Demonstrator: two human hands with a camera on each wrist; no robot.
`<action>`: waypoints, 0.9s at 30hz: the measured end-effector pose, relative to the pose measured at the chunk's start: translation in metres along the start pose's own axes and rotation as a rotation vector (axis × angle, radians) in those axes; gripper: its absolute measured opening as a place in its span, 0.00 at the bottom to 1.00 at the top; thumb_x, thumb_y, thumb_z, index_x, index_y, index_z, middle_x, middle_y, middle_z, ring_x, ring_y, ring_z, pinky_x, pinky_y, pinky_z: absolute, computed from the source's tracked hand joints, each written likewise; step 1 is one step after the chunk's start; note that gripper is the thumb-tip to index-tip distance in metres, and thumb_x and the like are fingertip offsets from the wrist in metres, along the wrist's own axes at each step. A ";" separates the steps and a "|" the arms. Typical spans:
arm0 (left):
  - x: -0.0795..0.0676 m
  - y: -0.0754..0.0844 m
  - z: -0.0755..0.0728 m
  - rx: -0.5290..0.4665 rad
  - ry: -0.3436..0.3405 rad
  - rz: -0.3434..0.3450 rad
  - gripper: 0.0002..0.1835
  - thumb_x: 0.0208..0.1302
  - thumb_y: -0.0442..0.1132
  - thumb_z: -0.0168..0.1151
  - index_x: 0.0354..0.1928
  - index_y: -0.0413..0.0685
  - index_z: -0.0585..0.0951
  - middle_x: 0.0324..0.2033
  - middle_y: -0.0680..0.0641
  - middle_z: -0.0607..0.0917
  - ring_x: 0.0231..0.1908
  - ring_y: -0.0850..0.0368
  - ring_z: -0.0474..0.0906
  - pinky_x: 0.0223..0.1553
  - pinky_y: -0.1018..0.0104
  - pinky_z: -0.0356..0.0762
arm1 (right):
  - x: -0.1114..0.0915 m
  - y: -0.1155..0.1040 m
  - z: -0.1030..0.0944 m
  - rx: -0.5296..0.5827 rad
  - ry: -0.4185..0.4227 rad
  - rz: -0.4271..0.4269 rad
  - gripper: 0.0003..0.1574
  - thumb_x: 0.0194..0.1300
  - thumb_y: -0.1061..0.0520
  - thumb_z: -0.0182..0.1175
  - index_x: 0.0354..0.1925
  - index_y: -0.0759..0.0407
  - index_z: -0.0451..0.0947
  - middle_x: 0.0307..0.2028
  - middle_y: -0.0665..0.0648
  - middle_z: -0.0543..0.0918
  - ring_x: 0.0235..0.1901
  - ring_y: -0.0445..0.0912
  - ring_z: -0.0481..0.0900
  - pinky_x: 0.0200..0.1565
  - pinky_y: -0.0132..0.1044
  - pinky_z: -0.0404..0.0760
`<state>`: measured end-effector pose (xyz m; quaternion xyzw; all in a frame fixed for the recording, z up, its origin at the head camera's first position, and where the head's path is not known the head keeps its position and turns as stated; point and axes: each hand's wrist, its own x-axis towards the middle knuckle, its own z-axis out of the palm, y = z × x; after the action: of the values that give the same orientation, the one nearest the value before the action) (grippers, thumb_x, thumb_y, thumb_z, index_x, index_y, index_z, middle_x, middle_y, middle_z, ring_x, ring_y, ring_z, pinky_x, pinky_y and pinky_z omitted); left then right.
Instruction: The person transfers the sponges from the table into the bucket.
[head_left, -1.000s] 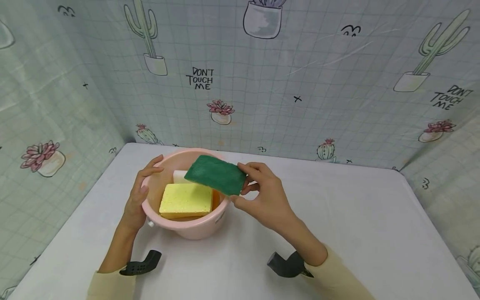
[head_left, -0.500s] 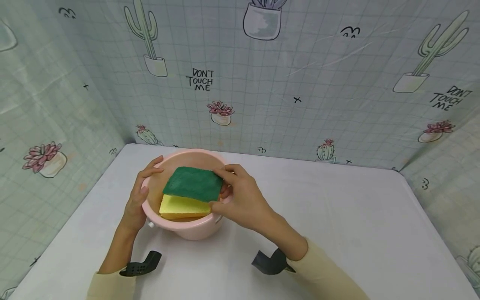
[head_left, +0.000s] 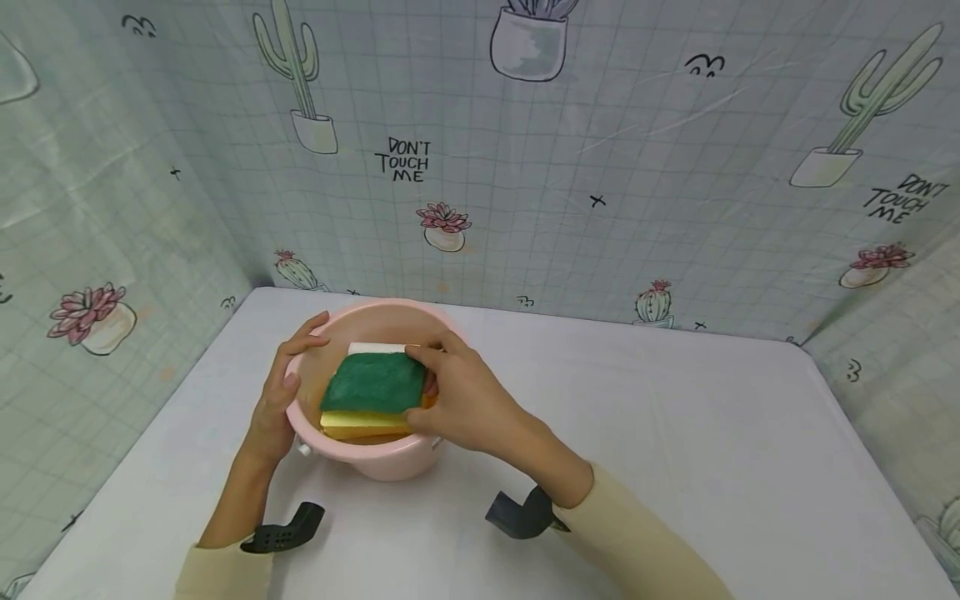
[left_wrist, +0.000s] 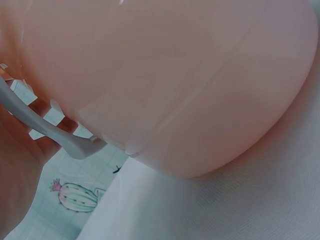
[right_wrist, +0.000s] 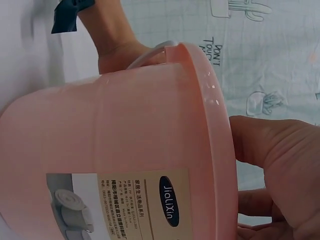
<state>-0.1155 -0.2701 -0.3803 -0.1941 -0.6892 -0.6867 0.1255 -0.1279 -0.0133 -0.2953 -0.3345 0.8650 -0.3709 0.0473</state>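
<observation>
A pink plastic bucket (head_left: 393, 467) stands at the left of the white table. My left hand (head_left: 272, 408) holds its left side, thumb and fingers at the rim; in the left wrist view the grey handle (left_wrist: 42, 125) crosses that hand. Inside the bucket, my right hand (head_left: 476, 400) pinches the right edge of a green scouring pad (head_left: 373, 383). The pad lies over a yellow sponge (head_left: 360, 421), whose front part shows. Behind the pad, a white item (head_left: 381, 347) is mostly hidden. In the right wrist view the bucket's rim hides the right fingertips (right_wrist: 247, 140) partly.
The white table (head_left: 675, 450) extends to the right of the bucket. A patterned cloth (head_left: 525, 167) with cactus drawings hangs behind and at both sides. A paper label (right_wrist: 150, 205) is on the bucket's wall. Black camera mounts (head_left: 517, 512) are worn at both wrists.
My right hand has moved left and down, bringing the green scouring pad from above the bucket's right side to over the yellow sponge. My left hand has stayed at the rim.
</observation>
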 end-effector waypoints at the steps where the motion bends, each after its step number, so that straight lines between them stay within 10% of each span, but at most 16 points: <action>1: 0.000 0.000 0.000 -0.002 0.000 -0.001 0.27 0.67 0.49 0.44 0.60 0.36 0.65 0.72 0.46 0.53 0.70 0.48 0.45 0.64 0.70 0.57 | 0.000 -0.001 0.000 -0.014 -0.004 0.006 0.44 0.46 0.60 0.70 0.63 0.66 0.69 0.53 0.56 0.70 0.37 0.43 0.73 0.38 0.25 0.76; 16: 0.001 -0.004 -0.002 -0.014 0.015 0.009 0.28 0.68 0.51 0.44 0.60 0.37 0.65 0.72 0.45 0.53 0.71 0.49 0.43 0.68 0.57 0.47 | 0.007 -0.011 0.002 -0.220 -0.110 0.069 0.44 0.54 0.54 0.71 0.65 0.66 0.66 0.59 0.61 0.67 0.49 0.47 0.76 0.51 0.32 0.75; 27: -0.001 -0.005 -0.002 -0.020 -0.006 0.041 0.26 0.68 0.50 0.43 0.60 0.39 0.66 0.72 0.44 0.53 0.70 0.48 0.44 0.66 0.66 0.53 | 0.005 -0.011 -0.003 -0.124 -0.117 0.032 0.41 0.57 0.53 0.69 0.65 0.65 0.67 0.60 0.60 0.69 0.46 0.44 0.75 0.48 0.29 0.75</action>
<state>-0.1173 -0.2720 -0.3848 -0.2114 -0.6786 -0.6902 0.1358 -0.1267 -0.0204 -0.2850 -0.3438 0.8874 -0.2958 0.0828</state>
